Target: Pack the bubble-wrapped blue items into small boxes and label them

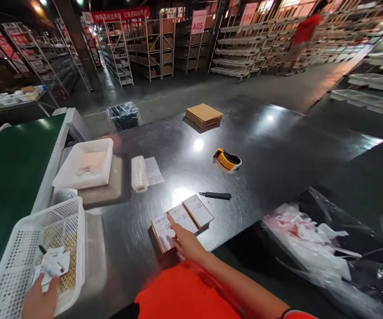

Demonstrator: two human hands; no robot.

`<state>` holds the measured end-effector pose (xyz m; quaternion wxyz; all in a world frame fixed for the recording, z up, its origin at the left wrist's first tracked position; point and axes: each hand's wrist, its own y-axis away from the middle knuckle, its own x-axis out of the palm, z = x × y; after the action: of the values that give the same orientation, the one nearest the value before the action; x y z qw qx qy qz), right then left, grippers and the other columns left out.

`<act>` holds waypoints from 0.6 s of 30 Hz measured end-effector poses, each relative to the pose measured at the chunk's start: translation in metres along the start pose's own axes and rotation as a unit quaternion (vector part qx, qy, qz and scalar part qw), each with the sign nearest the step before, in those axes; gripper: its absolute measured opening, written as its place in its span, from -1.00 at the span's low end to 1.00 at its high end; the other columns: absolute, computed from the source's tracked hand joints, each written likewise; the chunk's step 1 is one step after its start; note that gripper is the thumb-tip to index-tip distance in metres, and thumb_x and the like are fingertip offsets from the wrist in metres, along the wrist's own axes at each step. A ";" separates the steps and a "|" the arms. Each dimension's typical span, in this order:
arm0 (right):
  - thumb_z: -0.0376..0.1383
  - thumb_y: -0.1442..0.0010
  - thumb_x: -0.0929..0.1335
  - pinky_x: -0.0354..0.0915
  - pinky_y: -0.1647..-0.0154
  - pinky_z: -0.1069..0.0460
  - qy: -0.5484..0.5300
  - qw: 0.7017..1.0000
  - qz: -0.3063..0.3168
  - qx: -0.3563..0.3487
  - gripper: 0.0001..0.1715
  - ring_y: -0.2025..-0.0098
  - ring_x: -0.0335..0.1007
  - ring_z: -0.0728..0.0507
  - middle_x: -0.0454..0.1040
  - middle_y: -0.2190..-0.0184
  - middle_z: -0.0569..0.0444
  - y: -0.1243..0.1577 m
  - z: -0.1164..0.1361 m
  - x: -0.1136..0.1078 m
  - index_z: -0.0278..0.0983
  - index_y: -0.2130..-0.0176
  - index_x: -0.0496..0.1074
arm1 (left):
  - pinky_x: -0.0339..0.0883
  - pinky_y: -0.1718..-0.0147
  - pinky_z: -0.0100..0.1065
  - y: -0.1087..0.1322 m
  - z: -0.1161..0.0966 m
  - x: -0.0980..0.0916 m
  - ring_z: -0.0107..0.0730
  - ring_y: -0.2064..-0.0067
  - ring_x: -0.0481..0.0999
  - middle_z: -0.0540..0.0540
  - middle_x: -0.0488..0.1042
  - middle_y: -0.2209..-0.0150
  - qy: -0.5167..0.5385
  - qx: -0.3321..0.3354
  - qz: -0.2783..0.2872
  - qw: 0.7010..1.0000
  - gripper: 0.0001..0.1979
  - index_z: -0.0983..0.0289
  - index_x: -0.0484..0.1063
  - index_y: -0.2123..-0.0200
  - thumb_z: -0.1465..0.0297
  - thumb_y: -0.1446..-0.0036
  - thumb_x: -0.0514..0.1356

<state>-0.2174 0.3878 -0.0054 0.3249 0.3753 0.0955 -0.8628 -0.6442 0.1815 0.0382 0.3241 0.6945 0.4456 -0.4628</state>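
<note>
My left hand (41, 297) reaches into the white perforated basket (80, 252) at lower left, thumb and fingers closed on white paper slips (53, 261). A dark pen (42, 249) lies by those slips. In front of me, my right hand (189, 243) rests over a row of small flat boxes with printed white labels. Its index finger is stretched out and touches the left part of the row, near the left box (161, 228) and the middle box (181, 216). The right box (198, 210) is uncovered. A black utility knife (215, 195) lies just beyond the row.
On the metal table (118, 248) are a bubble-wrap roll (138, 173), a yellow tape dispenser (227, 159) and a cardboard stack (205, 114). A white tray (60, 177) stands left, beside a green conveyor (12, 159). A plastic waste bag (311, 239) hangs right. A person (304, 33) is far off.
</note>
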 end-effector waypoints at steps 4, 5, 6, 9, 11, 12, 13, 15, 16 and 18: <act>-0.40 -0.25 0.20 0.27 -0.26 -0.21 0.104 0.986 -0.067 0.107 -0.17 -0.26 0.29 -0.29 0.31 -0.28 -0.29 -0.005 -0.041 -0.031 -0.39 -0.45 -0.04 | 0.43 0.04 0.20 0.025 0.008 0.024 0.32 0.11 0.53 0.31 0.50 0.30 0.005 -0.013 0.064 0.998 -0.56 0.20 0.39 0.24 0.00 0.05 0.05; -0.37 -0.27 0.21 0.24 -0.28 -0.23 0.142 0.976 -0.075 0.149 -0.20 -0.29 0.24 -0.32 0.27 -0.31 -0.33 -0.008 -0.050 -0.040 -0.43 -0.43 0.01 | 0.41 0.01 0.20 0.039 -0.001 0.034 0.31 0.09 0.53 0.33 0.51 0.26 0.041 -0.004 0.088 0.995 -0.56 0.20 0.39 0.25 0.01 0.06 0.07; -0.32 -0.29 0.24 0.22 -0.29 -0.25 0.178 0.963 -0.078 0.189 -0.22 -0.33 0.19 -0.36 0.21 -0.34 -0.36 -0.012 -0.058 -0.047 -0.45 -0.42 0.05 | 0.38 -0.05 0.18 0.055 -0.014 0.046 0.29 0.04 0.53 0.35 0.52 0.20 0.086 0.018 0.105 0.991 -0.55 0.22 0.40 0.25 0.02 0.07 0.07; -0.12 -0.32 0.31 0.14 -0.32 -0.33 0.245 0.932 -0.064 0.260 -0.20 -0.43 -0.02 -0.46 -0.02 -0.45 -0.33 -0.027 -0.078 -0.061 -0.36 -0.41 0.10 | 0.38 -0.08 0.13 0.097 -0.059 0.082 0.24 -0.08 0.49 0.41 0.51 0.02 0.187 0.061 0.179 0.964 -0.47 0.26 0.41 0.18 -0.01 0.10 0.09; -0.04 -0.35 0.29 0.13 -0.32 -0.34 0.249 0.929 -0.035 0.272 -0.18 -0.46 -0.10 -0.46 -0.12 -0.48 -0.27 -0.035 -0.088 -0.060 -0.28 -0.43 0.06 | 0.39 -0.08 0.08 0.119 -0.087 0.103 0.21 -0.10 0.49 0.43 0.49 -0.03 0.237 0.062 0.231 0.941 -0.43 0.28 0.41 0.15 -0.03 0.10 0.12; -0.02 -0.37 0.27 0.15 -0.31 -0.33 0.247 0.929 -0.021 0.275 -0.19 -0.46 -0.09 -0.45 -0.14 -0.49 -0.25 -0.038 -0.091 -0.057 -0.26 -0.44 0.04 | 0.39 -0.08 0.05 0.128 -0.099 0.111 0.18 -0.09 0.50 0.43 0.49 -0.04 0.259 0.057 0.264 0.927 -0.41 0.29 0.41 0.13 -0.03 0.10 0.15; -0.01 -0.39 0.24 0.18 -0.29 -0.31 0.249 0.929 -0.012 0.274 -0.20 -0.45 -0.05 -0.44 -0.16 -0.49 -0.25 -0.040 -0.095 -0.054 -0.25 -0.45 0.01 | 0.40 -0.07 0.03 0.138 -0.109 0.118 0.17 -0.06 0.53 0.45 0.49 -0.05 0.275 0.049 0.297 0.913 -0.38 0.31 0.40 0.09 -0.03 0.10 0.17; -0.01 -0.42 0.20 0.22 -0.26 -0.28 0.263 0.928 -0.008 0.264 -0.22 -0.41 0.03 -0.42 -0.15 -0.49 -0.28 -0.039 -0.100 -0.046 -0.27 -0.46 -0.01 | 0.40 -0.06 0.01 0.156 -0.125 0.129 0.12 0.03 0.59 0.50 0.46 -0.10 0.288 0.038 0.372 0.882 -0.27 0.38 0.34 -0.07 -0.01 0.07 0.21; -0.02 -0.43 0.18 0.22 -0.25 -0.27 0.272 0.927 -0.013 0.257 -0.22 -0.39 0.07 -0.41 -0.14 -0.48 -0.29 -0.038 -0.102 -0.042 -0.27 -0.46 -0.02 | 0.40 -0.06 0.00 0.164 -0.133 0.133 0.10 0.04 0.60 0.54 0.41 -0.16 0.285 0.043 0.402 0.869 -0.20 0.42 0.27 -0.17 0.01 0.04 0.22; -0.02 -0.43 0.17 0.22 -0.24 -0.25 0.284 0.926 -0.021 0.246 -0.23 -0.37 0.10 -0.40 -0.13 -0.48 -0.29 -0.034 -0.105 -0.037 -0.27 -0.46 -0.02 | 0.37 -0.09 -0.05 0.179 -0.146 0.138 0.12 -0.09 0.55 0.60 0.20 -0.32 0.261 0.078 0.420 0.865 -0.08 0.46 0.06 -0.33 0.06 -0.03 0.22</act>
<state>-0.1587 0.4750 -0.0550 0.1634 0.6709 -0.0234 -0.7229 -0.4043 0.2817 -0.0305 0.3049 0.9343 0.1424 -0.1175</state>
